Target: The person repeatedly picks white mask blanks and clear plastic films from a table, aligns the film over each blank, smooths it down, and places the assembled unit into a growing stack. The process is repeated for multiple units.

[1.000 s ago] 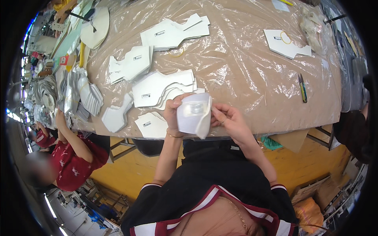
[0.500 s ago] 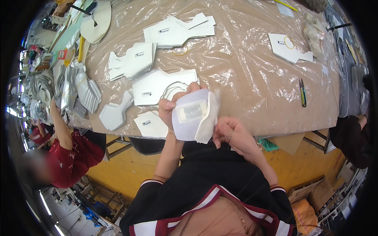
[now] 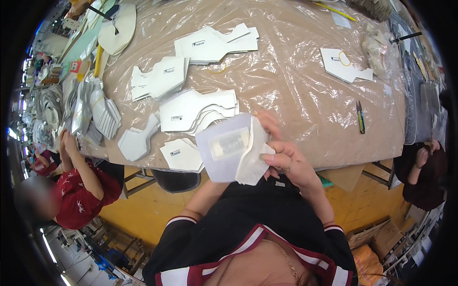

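Note:
In front of my chest is a small stack of white cut fabric pieces (image 3: 222,164), with a pale rectangular label patch on its face and its right-hand layers folded over. My left hand (image 3: 270,125) holds it from behind; the palm is hidden, and its fingertips show past the far right edge. Thumb on top, my right hand (image 3: 292,164) grips the right edge of the same stack. Just beyond lies a pile of white shaped pieces (image 3: 191,110), and a smaller white pile (image 3: 180,155) sits by the table's near edge.
Plastic film covers the brown table (image 3: 296,109). More white piles (image 3: 160,76) lie farther left. Thread snips (image 3: 360,117) and a banded white pile (image 3: 344,66) are at right. A person in a red shirt (image 3: 81,195) works at left; another person's hand (image 3: 421,156) shows at right.
My left hand has slid behind the fabric stack, its fingers now at the far right edge. My right hand has moved up onto the stack's right edge and gripped it.

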A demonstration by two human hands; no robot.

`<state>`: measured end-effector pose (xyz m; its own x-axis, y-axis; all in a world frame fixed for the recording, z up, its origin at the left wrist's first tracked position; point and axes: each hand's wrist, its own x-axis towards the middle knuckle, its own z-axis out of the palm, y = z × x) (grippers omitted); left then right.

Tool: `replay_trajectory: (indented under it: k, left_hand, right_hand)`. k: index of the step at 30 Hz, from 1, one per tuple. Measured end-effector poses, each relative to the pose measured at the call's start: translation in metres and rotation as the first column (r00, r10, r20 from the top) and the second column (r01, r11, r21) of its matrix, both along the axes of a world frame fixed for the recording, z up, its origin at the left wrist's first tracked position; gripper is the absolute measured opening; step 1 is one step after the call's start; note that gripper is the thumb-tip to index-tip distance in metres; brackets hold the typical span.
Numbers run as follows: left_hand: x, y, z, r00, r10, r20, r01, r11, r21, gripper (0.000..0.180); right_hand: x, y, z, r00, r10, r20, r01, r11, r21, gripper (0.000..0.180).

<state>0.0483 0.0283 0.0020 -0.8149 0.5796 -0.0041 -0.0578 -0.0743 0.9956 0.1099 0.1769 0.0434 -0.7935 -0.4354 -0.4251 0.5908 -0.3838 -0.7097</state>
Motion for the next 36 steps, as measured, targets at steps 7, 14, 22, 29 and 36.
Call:
replay_trajectory:
  k: [7,14,22,29,36]
  left_hand:
    - [-0.008,-0.029,-0.029,0.914,0.052,-0.403,-0.111,0.986,-0.125,0.039]
    - [0.007,-0.018,-0.029,0.963,0.072,-0.261,-0.159,0.931,-0.330,0.033]
    - [0.007,0.005,-0.016,0.635,-0.003,-0.772,-0.660,0.518,-0.544,0.018]
    - [0.033,0.021,-0.027,0.854,-0.107,-0.509,-0.236,0.791,-0.564,0.024]
    - [0.023,0.024,-0.024,0.940,0.113,-0.322,-0.222,0.920,-0.324,0.027]
  right_hand:
    - [0.015,0.050,-0.026,0.873,-0.358,-0.332,0.446,0.861,0.244,0.019]
    - [0.019,0.060,-0.061,0.824,-0.551,-0.129,0.562,0.768,0.308,0.021]
    - [-0.001,0.062,-0.070,0.814,-0.555,-0.169,0.569,0.707,0.421,0.011]
    - [0.004,0.053,-0.066,0.804,-0.339,-0.489,0.594,0.479,0.646,0.022]
    - [0.005,0.040,-0.038,0.812,-0.065,-0.580,0.563,0.350,0.749,0.020]
